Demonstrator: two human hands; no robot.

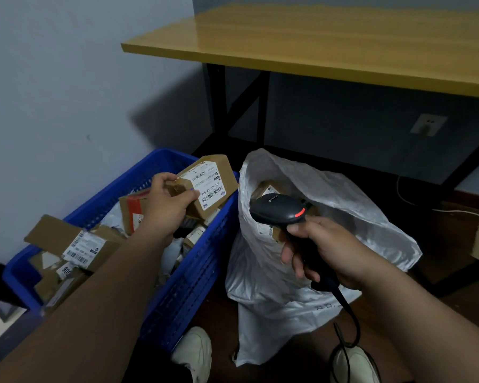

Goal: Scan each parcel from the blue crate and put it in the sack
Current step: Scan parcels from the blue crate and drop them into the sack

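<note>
the left hand (pixel 168 203) has its fingers clamped on a labelled cardboard parcel (pixel 205 186) held above the blue crate (pixel 194 272), near the barcode scanner (pixel 281 210) gripped in the right hand (pixel 321 250). the white sack (pixel 302 272) holds a few parcels; many remain in the crate.

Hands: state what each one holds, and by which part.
The left hand grips a cardboard parcel by its near end, above the blue crate. The right hand grips the barcode scanner by its handle.
</note>
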